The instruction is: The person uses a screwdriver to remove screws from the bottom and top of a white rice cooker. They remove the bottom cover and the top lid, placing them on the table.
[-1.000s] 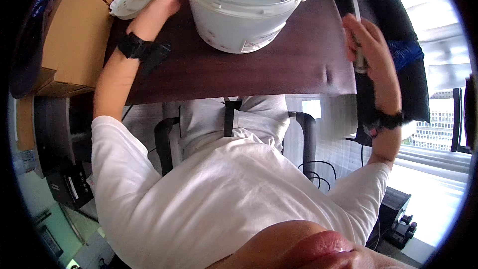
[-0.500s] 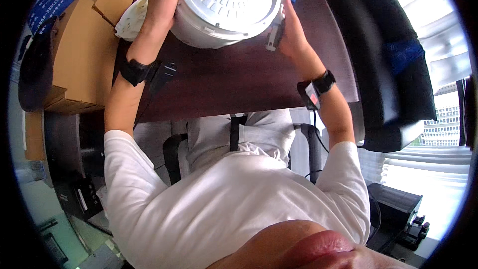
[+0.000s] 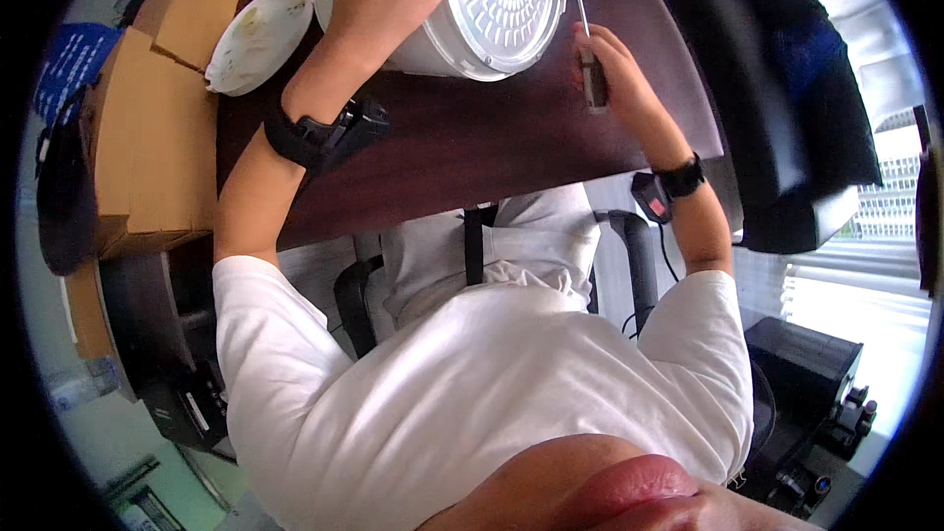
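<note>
A white round appliance (image 3: pixel 501 10), rice-cooker-like in shape, lies tipped at the top of the view, its vented base turned toward the right. My left hand (image 3: pixel 393 0) grips it from the near left side; its fingertips reach past the upper edge and are partly out of sight. To the right of the appliance, and apart from it, my right hand (image 3: pixel 621 64) is closed round the dark handle of a screwdriver (image 3: pixel 594 84). The metal shaft points up and away from me.
A white, shallow, stained round piece (image 3: pixel 264 44) lies left of the appliance, beside cardboard boxes (image 3: pixel 152 138). The dark brown table (image 3: pixel 423 152) carries the work. A black chair (image 3: pixel 787 118) stands to the right. Cables hang from the black wrist bands (image 3: pixel 678 177).
The appliance has tilted and turned, its base now facing more to the right. My left hand shifted right with it. My right hand drew away from its side, screwdriver still held.
</note>
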Available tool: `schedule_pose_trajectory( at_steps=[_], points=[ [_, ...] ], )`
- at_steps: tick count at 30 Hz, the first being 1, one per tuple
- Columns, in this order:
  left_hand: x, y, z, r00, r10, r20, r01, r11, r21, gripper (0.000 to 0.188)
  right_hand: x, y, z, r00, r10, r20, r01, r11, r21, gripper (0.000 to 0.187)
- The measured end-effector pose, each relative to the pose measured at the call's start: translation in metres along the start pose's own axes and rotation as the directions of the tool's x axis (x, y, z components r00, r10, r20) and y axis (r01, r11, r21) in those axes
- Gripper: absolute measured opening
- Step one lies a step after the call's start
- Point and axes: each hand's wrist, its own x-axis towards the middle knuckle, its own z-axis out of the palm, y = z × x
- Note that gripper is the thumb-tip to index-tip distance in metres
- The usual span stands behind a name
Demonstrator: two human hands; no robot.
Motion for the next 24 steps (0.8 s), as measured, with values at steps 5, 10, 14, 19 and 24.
schedule_pose_trajectory(
  at_steps=[5,10,14,19,24],
  points=[
    [0.008,0.014,0.029,0.955,0.289,0.059,-0.289,0.957,-0.014,0.05,-0.058,0.015,-0.036,0.978,-0.159,0.134,0.206,0.838,-0.506,0.052],
    [0.016,0.024,0.045,0.916,0.361,0.174,-0.37,0.929,0.02,0.04,-0.092,0.011,-0.044,0.997,-0.062,0.052,0.08,0.826,-0.558,0.045],
    [0.017,0.02,0.039,0.88,0.332,0.34,-0.373,0.926,0.06,0.043,-0.087,0.0,-0.056,0.991,-0.135,-0.003,0.109,0.813,-0.572,0.042],
    [0.003,0.014,0.023,0.794,0.407,0.452,-0.497,0.863,0.095,0.051,-0.08,0.0,-0.056,0.907,-0.366,0.209,0.404,0.896,-0.183,0.042],
    [-0.013,0.016,0.016,0.801,0.393,0.451,-0.49,0.864,0.117,0.054,-0.089,-0.001,-0.046,0.874,-0.47,0.126,0.486,0.842,-0.232,0.041]
  ],
)
